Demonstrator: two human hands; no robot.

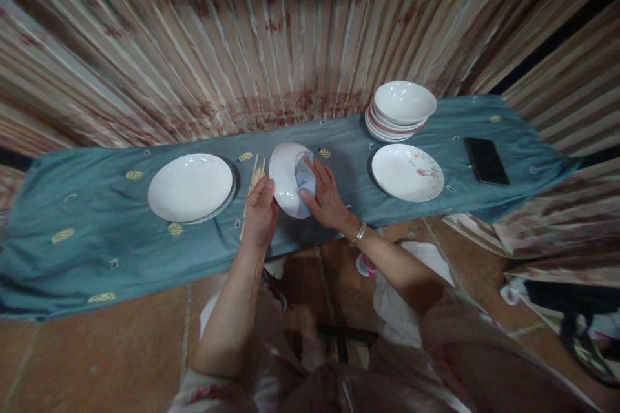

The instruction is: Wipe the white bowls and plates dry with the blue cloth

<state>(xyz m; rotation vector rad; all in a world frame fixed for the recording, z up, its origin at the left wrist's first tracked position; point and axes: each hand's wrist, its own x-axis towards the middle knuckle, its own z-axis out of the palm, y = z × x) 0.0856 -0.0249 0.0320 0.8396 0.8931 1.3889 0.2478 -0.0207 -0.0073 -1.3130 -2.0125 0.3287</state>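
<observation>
A white bowl is held tilted above the middle of the table. My left hand grips its left rim, thumb on top and the other fingers partly hidden underneath. A light blue cloth lies against the bowl's right side. My right hand, with a bracelet at the wrist, presses that cloth onto the bowl between thumb and fingers. Wooden chopsticks lie on the tablecloth just left of the bowl, partly behind my left hand.
A blue-green cloth covers the long table. Stacked white plates stand at left. On the right are a stack of bowls, a flowered plate and a black phone. A pleated curtain hangs behind.
</observation>
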